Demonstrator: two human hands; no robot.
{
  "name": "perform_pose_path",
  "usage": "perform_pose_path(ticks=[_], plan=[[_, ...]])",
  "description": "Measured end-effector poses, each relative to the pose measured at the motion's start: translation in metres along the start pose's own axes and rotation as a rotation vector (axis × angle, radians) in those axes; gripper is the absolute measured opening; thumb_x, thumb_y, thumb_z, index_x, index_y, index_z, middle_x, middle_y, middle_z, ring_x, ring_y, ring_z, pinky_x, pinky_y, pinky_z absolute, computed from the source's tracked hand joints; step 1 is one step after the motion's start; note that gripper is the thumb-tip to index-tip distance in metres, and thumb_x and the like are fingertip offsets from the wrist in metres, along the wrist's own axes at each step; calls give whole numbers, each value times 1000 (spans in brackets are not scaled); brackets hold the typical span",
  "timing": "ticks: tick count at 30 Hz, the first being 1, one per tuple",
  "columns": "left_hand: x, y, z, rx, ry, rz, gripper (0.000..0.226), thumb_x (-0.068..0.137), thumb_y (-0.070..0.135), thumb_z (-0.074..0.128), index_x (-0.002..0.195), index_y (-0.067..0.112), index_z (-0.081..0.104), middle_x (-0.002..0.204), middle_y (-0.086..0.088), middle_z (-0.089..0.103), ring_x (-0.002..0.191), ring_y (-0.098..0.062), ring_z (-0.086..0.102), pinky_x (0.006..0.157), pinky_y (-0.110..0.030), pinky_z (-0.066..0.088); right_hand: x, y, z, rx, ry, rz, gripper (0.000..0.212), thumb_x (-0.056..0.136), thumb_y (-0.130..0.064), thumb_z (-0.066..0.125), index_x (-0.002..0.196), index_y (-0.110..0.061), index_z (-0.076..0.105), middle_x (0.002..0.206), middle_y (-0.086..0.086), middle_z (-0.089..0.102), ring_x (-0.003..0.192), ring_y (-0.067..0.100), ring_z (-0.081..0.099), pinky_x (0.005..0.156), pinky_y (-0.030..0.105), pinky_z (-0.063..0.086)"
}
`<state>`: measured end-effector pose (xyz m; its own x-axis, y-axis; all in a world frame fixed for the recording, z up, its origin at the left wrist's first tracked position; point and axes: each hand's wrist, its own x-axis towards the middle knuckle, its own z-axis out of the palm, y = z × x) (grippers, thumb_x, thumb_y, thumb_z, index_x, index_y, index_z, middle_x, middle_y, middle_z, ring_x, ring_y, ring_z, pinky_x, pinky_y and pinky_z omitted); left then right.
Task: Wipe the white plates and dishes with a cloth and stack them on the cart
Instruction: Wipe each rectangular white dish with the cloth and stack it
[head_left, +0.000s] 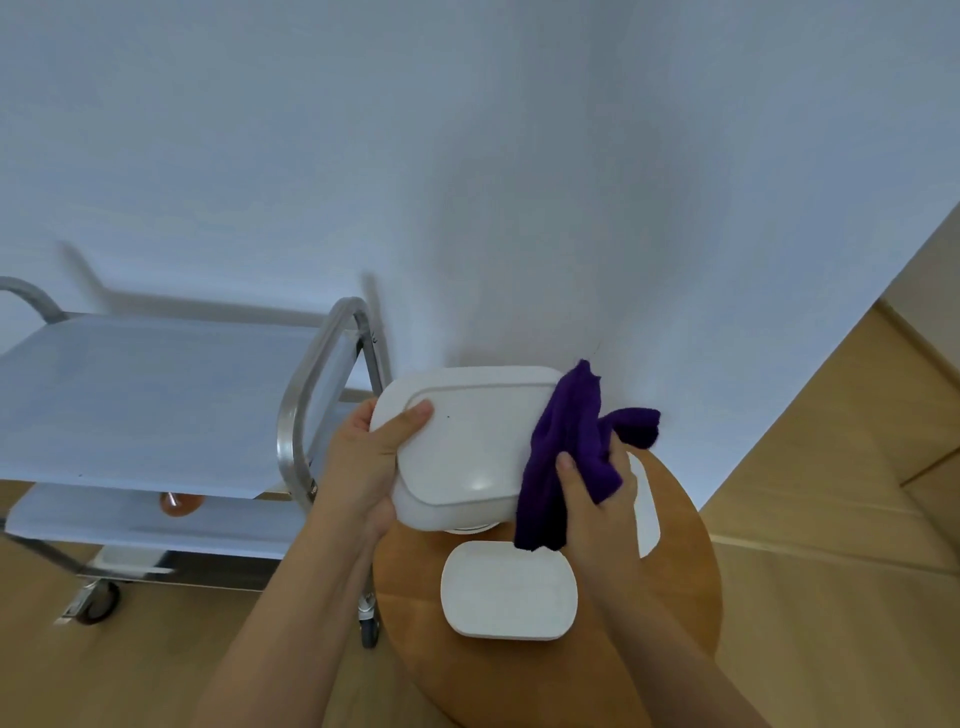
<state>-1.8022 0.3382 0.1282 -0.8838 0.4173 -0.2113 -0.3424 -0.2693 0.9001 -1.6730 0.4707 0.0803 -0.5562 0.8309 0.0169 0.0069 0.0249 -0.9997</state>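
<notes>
A white rectangular dish (467, 447) is held up over the round wooden table (675, 597), its underside turned toward me. My left hand (363, 462) grips its left edge, thumb on the base. A purple cloth (566, 457) lies against the dish's right end, gripped by my right hand (597, 499). A smaller white dish (509, 592) lies on the table below. Another white dish (647, 504) shows partly behind my right hand. A further white piece (470, 530) peeks out under the held dish.
A steel cart (311, 395) with pale shelves stands to the left, its top shelf (145, 400) bare. An orange object (179, 503) lies on its lower shelf. A white wall is right behind the table. Wooden floor lies all round.
</notes>
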Motion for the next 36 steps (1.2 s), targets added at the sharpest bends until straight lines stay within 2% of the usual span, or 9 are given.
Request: perform_pose_path(ticks=[4,6,8,12,19,22,26,31,36], plan=[[-2,-4,-2,35,-41,14,13,85,25,63,97,18,62,79,4,75,70,-10,71,53,-22,55,15,-7,-12,-118,-23,-98,56,90,-19,61,134,-38,33,133,-6,41,116,13,46,74,3,46],[-3,-5,3,49,-21,34,14,90,34,57,94,21,61,78,6,75,70,-8,71,53,-21,55,20,-16,-8,-171,-40,-193,61,89,-25,61,132,-54,28,148,1,33,133,20,34,101,26,43],[-3,-7,11,96,12,57,24,92,44,51,90,23,63,77,7,75,71,-7,71,55,-21,54,16,-22,10,-443,-55,-387,53,88,-38,54,137,-45,35,156,9,18,143,29,12,116,47,17],[-5,-14,22,140,35,68,40,92,52,47,87,18,69,75,0,74,72,-13,71,60,-25,54,-4,-24,48,-586,-211,-545,63,87,-49,39,142,-20,37,155,10,18,143,24,5,115,38,2],[-4,-16,6,-14,96,-8,20,93,27,55,83,16,68,72,-3,72,70,-20,69,64,-31,56,-9,-22,49,-445,-640,-682,43,85,-9,59,128,-11,54,144,-9,22,140,9,8,117,25,-3],[-3,-13,0,-25,139,-32,28,94,35,53,75,18,64,56,2,66,56,-15,63,48,-23,52,-8,-17,34,-300,-787,-548,33,77,0,61,109,-5,67,134,-12,44,137,0,24,115,17,5],[4,-15,-3,139,161,-16,35,90,53,51,90,20,63,64,8,72,65,-11,70,52,-24,52,-4,-3,6,-258,-823,-331,26,68,-8,55,86,-4,73,106,-15,65,117,-3,51,106,16,32],[12,-20,-8,268,126,59,32,91,53,46,83,28,64,72,10,73,69,-7,68,58,-23,48,32,15,-41,-863,-738,288,9,79,-25,59,78,-15,57,74,1,62,70,14,60,68,30,53],[12,-46,12,664,-21,218,25,91,51,44,82,33,59,74,9,67,70,-7,64,54,-15,43,63,36,-72,-51,-247,791,49,78,-60,60,100,-17,62,84,9,73,88,29,67,78,41,52]])
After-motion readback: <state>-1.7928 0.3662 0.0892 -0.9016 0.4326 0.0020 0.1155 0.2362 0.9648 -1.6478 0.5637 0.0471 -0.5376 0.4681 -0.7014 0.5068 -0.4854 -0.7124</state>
